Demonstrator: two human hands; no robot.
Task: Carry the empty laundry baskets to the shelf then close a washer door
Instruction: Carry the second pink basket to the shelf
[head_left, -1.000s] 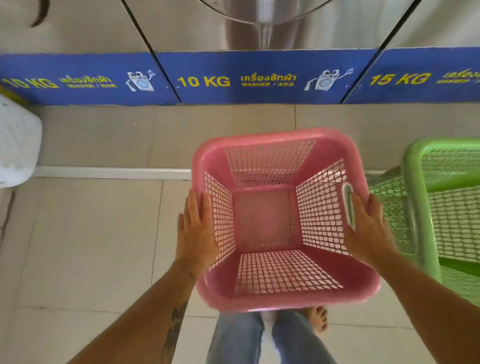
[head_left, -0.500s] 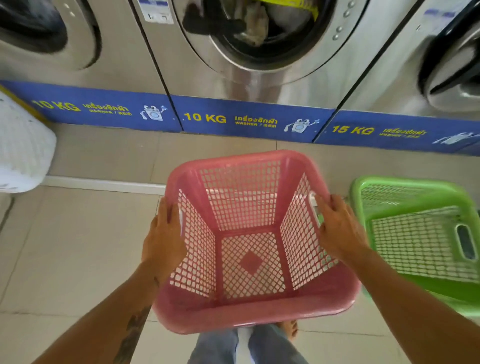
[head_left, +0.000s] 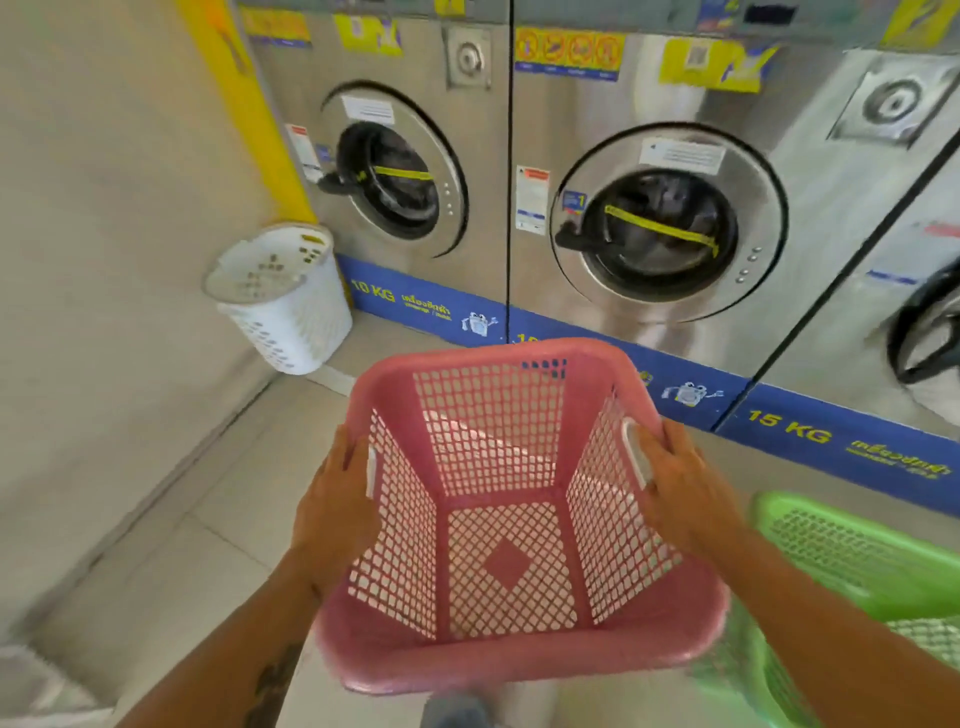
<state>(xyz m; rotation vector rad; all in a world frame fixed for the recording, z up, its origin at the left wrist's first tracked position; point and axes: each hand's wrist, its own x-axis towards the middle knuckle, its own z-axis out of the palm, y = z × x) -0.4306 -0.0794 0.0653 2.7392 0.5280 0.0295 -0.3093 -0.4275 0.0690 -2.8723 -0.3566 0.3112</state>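
I hold an empty pink laundry basket (head_left: 498, 660) in front of me, off the floor. My left hand (head_left: 335, 514) grips its left handle and my right hand (head_left: 680, 493) grips its right handle. An empty green basket (head_left: 852, 561) sits on the floor at the lower right, close to the pink one. Steel front-loading washers stand ahead: the left 10 KG washer (head_left: 400, 176) and the middle washer (head_left: 670, 228) both show round doors. At the right edge a dark door (head_left: 924, 332) of the 15 KG washer is partly in view.
A white round hamper (head_left: 280, 301) leans in the corner by the beige wall (head_left: 104, 260) on the left. A blue kick band (head_left: 841, 441) runs along the washers' base. Tiled floor (head_left: 171, 571) stretches to the lower left.
The view has lifted and swung left, so whole washer fronts and the white hamper show. The pink basket stays in both hands, and the green basket has slid toward the right edge.
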